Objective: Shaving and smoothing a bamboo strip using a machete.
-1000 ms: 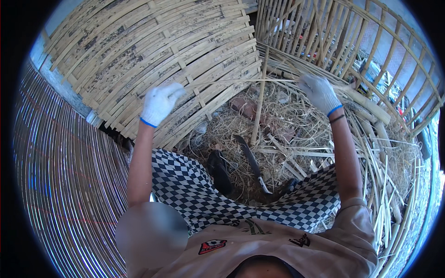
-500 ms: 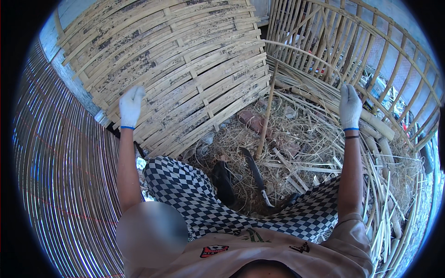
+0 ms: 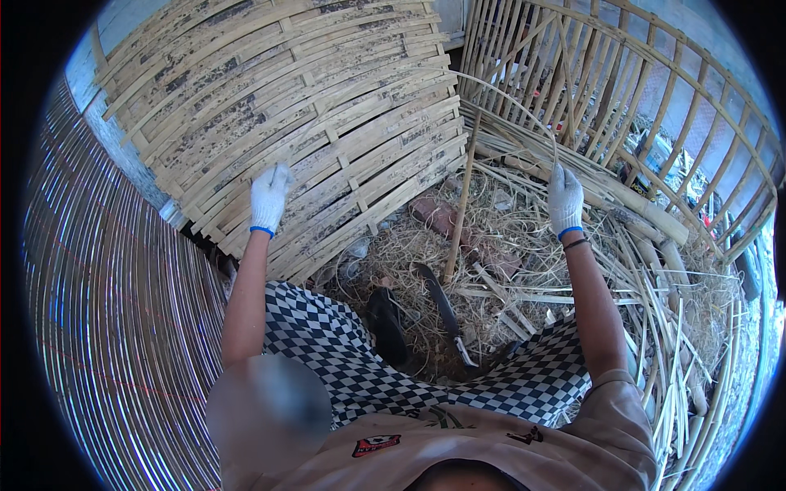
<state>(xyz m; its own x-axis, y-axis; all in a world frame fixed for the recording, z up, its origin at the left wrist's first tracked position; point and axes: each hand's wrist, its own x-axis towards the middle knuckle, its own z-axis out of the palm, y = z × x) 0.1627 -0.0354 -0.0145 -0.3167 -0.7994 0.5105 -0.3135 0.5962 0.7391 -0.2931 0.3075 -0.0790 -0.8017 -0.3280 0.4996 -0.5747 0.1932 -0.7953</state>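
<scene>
A thin, pale bamboo strip [image 3: 509, 96] rises in a bent arc from my right hand [image 3: 565, 200]. Its right end sits in the closed, white-gloved fingers of that hand. From there the strip runs up and left across the woven bamboo panel [image 3: 246, 98], where it is hard to make out against the slats. My left hand [image 3: 270, 197], also in a white glove with a blue cuff, is closed in front of the panel's lower part, apparently on the strip's other end. On the ground between my legs lies a machete [image 3: 443, 304] with a dark blade.
A slatted bamboo frame [image 3: 622, 90] stands at the back right. A thin bamboo stick [image 3: 463, 196] leans upright near the panel. Bamboo shavings [image 3: 393, 245], bricks [image 3: 434, 214] and split strips [image 3: 667, 360] litter the ground. A ribbed sheet [image 3: 115, 311] curves along the left.
Both hands have come closer together, the left moving right and the right moving left and slightly down. The strip now bows more strongly. The view has shifted slightly.
</scene>
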